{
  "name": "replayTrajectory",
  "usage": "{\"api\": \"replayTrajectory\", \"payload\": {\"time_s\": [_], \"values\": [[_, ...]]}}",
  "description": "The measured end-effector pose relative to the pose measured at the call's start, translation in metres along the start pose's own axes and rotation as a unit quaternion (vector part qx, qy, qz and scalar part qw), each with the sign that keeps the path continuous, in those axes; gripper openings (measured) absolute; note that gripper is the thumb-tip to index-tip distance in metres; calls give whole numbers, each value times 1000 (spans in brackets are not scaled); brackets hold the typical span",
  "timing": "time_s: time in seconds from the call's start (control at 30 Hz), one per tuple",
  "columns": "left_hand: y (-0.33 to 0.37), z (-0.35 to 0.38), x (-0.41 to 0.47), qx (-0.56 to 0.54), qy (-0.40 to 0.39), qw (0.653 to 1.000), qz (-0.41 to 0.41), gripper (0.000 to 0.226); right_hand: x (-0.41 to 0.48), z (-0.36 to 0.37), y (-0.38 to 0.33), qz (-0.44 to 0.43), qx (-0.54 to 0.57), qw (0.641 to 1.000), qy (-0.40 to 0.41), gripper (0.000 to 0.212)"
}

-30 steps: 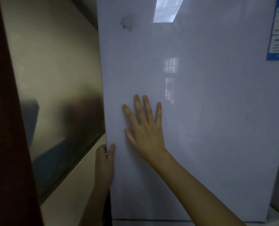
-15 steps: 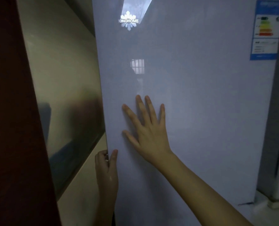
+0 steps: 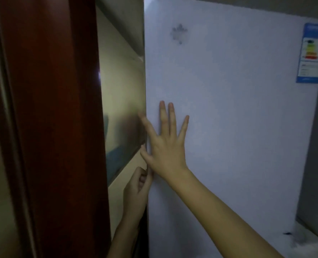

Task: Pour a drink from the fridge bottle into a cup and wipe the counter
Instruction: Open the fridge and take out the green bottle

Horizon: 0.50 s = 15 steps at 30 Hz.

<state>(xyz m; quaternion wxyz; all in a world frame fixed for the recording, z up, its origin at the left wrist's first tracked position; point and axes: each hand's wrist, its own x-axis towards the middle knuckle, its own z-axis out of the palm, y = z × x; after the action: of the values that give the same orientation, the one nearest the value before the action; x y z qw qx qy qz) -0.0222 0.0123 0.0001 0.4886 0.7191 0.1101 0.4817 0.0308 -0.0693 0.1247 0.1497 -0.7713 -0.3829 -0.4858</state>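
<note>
Since half a second back my right hand has slid leftward across the pale, glossy, flat fridge door, so its forefinger and thumb now reach the door's left edge instead of lying well inside it. That hand lies flat on the door, fingers straight and spread. My left hand sits just below it at the same edge with its fingers curled in, hooked round the edge as far as I can judge; the dim light hides how deep they go. The door looks closed or barely cracked. The bottle is nowhere in view and I take it to be behind this door; neither cup nor counter shows. So I am at the very first step, getting the fridge open. The next move calls for a firm pull with the hooked fingers to break the seal, my flat palm easing off, and care with the dark red-brown wooden frame standing close to the left of the door
</note>
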Motion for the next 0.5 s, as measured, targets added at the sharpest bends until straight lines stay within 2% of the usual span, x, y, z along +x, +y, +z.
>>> {"api": "replayTrajectory", "payload": {"time_s": [0.1, 0.23, 0.33, 0.4, 0.47, 0.5], "values": [[8, -4, -35, -58, -1, 998, -12, 39, -21, -35, 6, -6, 30, 999, 11, 87], [23, -12, -77, -159, 0, 985, -67, 25, -51, -85, 12, -4, 75, 997, 17, 90], [41, 4, -99, -134, -52, 978, -149, 39, -73, -121, 13, 18, 125, 991, 32, 95], [39, 5, -126, -184, -116, 965, -149, 40, -85, -142, 13, 37, 146, 988, 42, 100], [56, 18, -135, -165, -122, 949, -241, 38, -95, -159, 16, 49, 142, 986, 68, 99], [61, 23, -143, -161, -108, 946, -259, 35, -99, -168, 18, 39, 121, 987, 95, 95]]}}
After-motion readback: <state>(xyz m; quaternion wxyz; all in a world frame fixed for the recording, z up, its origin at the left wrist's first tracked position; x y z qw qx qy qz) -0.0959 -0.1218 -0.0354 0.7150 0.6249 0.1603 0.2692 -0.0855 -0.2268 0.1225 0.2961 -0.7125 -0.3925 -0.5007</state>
